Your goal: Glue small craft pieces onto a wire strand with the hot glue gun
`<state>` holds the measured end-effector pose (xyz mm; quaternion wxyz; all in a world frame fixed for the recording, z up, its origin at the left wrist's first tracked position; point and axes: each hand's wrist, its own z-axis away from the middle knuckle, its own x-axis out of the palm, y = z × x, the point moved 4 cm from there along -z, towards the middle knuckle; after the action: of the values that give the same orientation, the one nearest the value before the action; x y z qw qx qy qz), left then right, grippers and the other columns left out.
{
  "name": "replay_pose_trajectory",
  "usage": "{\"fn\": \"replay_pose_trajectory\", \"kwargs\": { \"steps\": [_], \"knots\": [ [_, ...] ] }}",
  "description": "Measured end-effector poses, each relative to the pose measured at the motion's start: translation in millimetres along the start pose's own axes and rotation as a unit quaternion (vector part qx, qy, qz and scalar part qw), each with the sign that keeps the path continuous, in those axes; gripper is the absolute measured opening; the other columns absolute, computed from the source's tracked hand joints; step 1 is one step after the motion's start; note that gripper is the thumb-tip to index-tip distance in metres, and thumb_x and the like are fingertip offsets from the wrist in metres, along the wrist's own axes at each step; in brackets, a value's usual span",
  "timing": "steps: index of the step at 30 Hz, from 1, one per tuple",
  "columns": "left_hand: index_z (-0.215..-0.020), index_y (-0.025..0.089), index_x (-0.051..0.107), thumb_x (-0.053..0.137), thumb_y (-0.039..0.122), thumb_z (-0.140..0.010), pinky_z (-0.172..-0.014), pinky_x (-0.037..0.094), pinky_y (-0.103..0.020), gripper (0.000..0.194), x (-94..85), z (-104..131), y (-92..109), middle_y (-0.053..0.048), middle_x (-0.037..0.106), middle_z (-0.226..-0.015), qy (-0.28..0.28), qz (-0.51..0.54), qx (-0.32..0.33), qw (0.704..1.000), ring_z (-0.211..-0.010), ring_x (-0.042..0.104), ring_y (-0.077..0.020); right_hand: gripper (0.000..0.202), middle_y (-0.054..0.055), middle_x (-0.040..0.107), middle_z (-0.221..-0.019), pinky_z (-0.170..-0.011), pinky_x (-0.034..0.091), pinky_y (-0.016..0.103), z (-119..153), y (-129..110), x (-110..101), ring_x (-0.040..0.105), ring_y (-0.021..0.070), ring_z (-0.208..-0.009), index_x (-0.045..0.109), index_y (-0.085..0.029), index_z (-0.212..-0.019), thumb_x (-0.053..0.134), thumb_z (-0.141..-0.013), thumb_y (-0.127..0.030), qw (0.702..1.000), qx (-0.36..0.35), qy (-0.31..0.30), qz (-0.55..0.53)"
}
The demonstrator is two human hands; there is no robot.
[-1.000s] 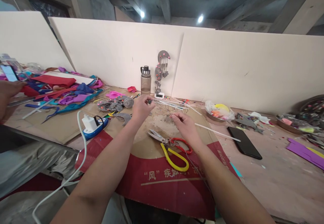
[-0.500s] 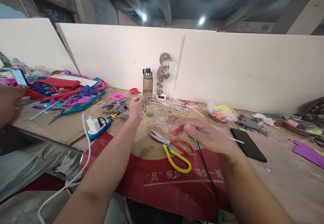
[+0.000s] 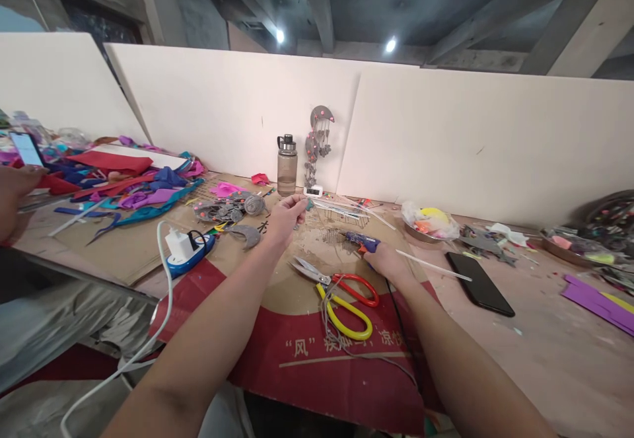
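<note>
The left hand (image 3: 288,217) was found with its fingertips pinched together on a small teal piece (image 3: 310,204), raised above the brown and dark-red printed cardboard (image 3: 347,375); its exact form could not be made out. The right hand (image 3: 389,263) was clamped on a dark-blue glue gun (image 3: 357,238) with an orange trigger, low over the cardboard, nozzle towards the left hand.

Principal risk: a burn to the left fingers, should the nozzle be hot and the two hands close up. Whether the gun was heated could not be determined. Any glue drip would have landed on the cardboard.

Second risk: snagging. A thin black cable (image 3: 396,309) ran down beside the right forearm, and a loose grey cord (image 3: 327,322) lay looped across the yellow handle of the red-and-yellow-handled metal scissors (image 3: 324,279). A pull on the cord could drag or turn the scissors, whose blades pointed towards the left forearm.

Third: a long translucent white stick (image 3: 428,265) reached from near the right wrist over a black smartphone (image 3: 479,283) on the pinkish, stained surface (image 3: 555,365). A sideways sweep of that wrist could knock it away or scrape it across the phone's face.
</note>
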<state>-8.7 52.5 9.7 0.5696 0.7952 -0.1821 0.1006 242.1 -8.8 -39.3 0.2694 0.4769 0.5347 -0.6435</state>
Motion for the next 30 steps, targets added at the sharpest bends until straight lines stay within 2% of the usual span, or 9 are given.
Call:
{"fn": "replay_pose_trajectory", "kwargs": {
  "steps": [2,4,6,9,13,15,19,25,30],
  "knots": [
    [-0.069,0.015,0.058,0.074,0.035,-0.064,-0.044,0.029,-0.018,0.026,3.8,3,0,0.005,0.047,-0.053,-0.012,-0.009,-0.004,1.0,-0.045,0.039,-0.0038,0.018,0.011,0.068,-0.078,-0.059,0.046,0.028,1,-1,-5,0.063,0.0224,-0.072,0.065,-0.014,-0.086,0.061,-0.074,-0.028,0.996,0.021,0.007,-0.087],
    [-0.07,0.016,0.059,0.075,0.036,-0.064,-0.045,0.031,-0.018,0.027,5.8,4,-1,0.005,0.048,-0.054,-0.022,-0.012,-0.005,1.0,-0.046,0.04,-0.0042,0.02,0.008,0.066,-0.079,-0.057,0.047,0.029,3,-5,-9,0.062,0.0209,-0.069,0.062,-0.016,-0.09,0.058,-0.076,-0.03,0.98,0.014,0.017,-0.199],
    [-0.072,0.016,0.06,0.075,0.036,-0.065,-0.046,0.032,-0.018,0.026,6.6,4,-2,0.005,0.049,-0.056,-0.029,-0.018,0.002,0.999,-0.047,0.041,-0.0046,0.02,0.006,0.065,-0.085,-0.058,0.05,0.031,8,-13,-13,0.062,0.0192,-0.07,0.057,-0.019,-0.095,0.054,-0.078,-0.03,0.949,-0.031,0.029,-0.314],
    [-0.075,0.016,0.062,0.074,0.038,-0.067,-0.048,0.033,-0.019,0.026,6.9,3,-3,0.004,0.051,-0.058,-0.033,-0.034,0.02,0.999,-0.049,0.042,-0.0052,0.023,0.004,0.063,-0.088,-0.065,0.053,0.034,25,-33,-21,0.063,0.0189,-0.069,0.049,-0.023,-0.098,0.056,-0.077,-0.032,0.881,-0.113,0.04,-0.457],
    [-0.077,0.016,0.064,0.073,0.038,-0.069,-0.048,0.033,-0.019,0.025,6.7,3,-4,0.004,0.051,-0.059,-0.022,-0.063,0.057,0.996,-0.049,0.042,-0.0052,0.029,0.003,0.063,-0.091,-0.071,0.054,0.037,54,-61,-28,0.062,0.0185,-0.07,0.044,-0.025,-0.103,0.057,-0.081,-0.038,0.843,-0.194,0.021,-0.5],
    [-0.077,0.016,0.064,0.072,0.038,-0.07,-0.048,0.034,-0.019,0.024,6.8,3,-4,0.004,0.051,-0.059,-0.017,-0.079,0.072,0.994,-0.049,0.041,-0.0051,0.029,0.004,0.063,-0.092,-0.071,0.054,0.037,64,-69,-29,0.06,0.0182,-0.068,0.044,-0.025,-0.106,0.056,-0.083,-0.038,0.843,-0.224,0.025,-0.488],
    [-0.077,0.016,0.064,0.07,0.036,-0.073,-0.047,0.034,-0.019,0.021,6.1,3,-6,0.004,0.051,-0.058,-0.011,-0.09,0.083,0.992,-0.049,0.042,-0.0055,0.024,0.004,0.062,-0.089,-0.07,0.05,0.036,70,-70,-27,0.057,0.0169,-0.064,0.046,-0.024,-0.107,0.051,-0.088,-0.037,0.868,-0.268,0.055,-0.414],
    [-0.083,0.016,0.064,0.071,0.034,-0.072,-0.047,0.036,-0.019,0.021,6.8,5,-4,0.004,0.053,-0.059,-0.008,-0.067,0.082,0.994,-0.048,0.044,-0.0056,0.025,0.002,0.061,-0.084,-0.064,0.046,0.032,71,-67,-27,0.054,0.0156,-0.062,0.048,-0.021,-0.11,0.049,-0.09,-0.036,0.884,-0.285,0.078,-0.362],
    [-0.081,0.016,0.064,0.071,0.034,-0.072,-0.047,0.037,-0.02,0.021,7.8,6,-2,0.004,0.053,-0.058,-0.002,-0.069,0.085,0.994,-0.048,0.045,-0.0059,0.023,0.005,0.063,-0.088,-0.069,0.046,0.035,73,-68,-29,0.057,0.0195,-0.071,0.05,-0.021,-0.108,0.046,-0.092,-0.037,0.898,-0.296,0.099,-0.31]
  ]
}}
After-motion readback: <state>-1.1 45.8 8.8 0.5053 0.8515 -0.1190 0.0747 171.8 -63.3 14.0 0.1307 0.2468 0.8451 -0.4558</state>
